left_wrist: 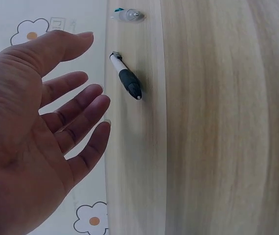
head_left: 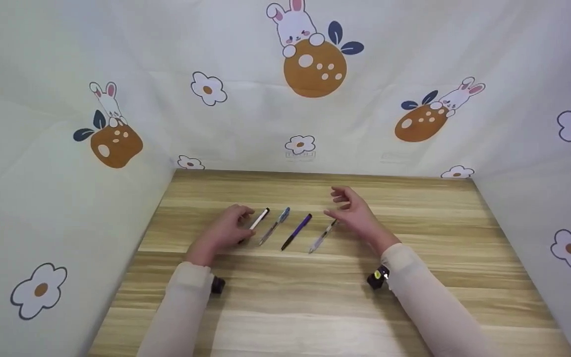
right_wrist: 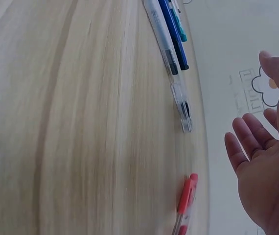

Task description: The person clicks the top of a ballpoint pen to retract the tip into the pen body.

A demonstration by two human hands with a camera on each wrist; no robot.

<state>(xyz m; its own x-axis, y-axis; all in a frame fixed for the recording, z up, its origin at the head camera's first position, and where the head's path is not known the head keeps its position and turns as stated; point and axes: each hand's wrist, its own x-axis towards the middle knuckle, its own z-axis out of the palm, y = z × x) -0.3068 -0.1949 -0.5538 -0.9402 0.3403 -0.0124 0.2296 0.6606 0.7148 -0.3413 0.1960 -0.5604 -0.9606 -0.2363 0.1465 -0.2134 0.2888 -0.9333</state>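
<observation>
My left hand (head_left: 223,229) hovers beside a white pen with black ends (head_left: 259,218), partly covering its lower end in the head view. In the left wrist view its fingers are relaxed and loosely bent, apart from that pen. To the right lie a clear pen with blue parts (head_left: 274,226), a purple pen (head_left: 296,232) and a clear pen (head_left: 321,239), all slanted alike. Over the clear pen's upper end is my right hand (head_left: 357,215), holding nothing, fingers loosely spread. A red pen (right_wrist: 185,203) shows in the right wrist view; the head view does not show it.
The pens lie on a wood-grain table (head_left: 290,297). Pale sheets (head_left: 246,124) printed with rabbits, oranges and flowers rise along its back and both sides. Small black devices (head_left: 217,285) sit at both wrists.
</observation>
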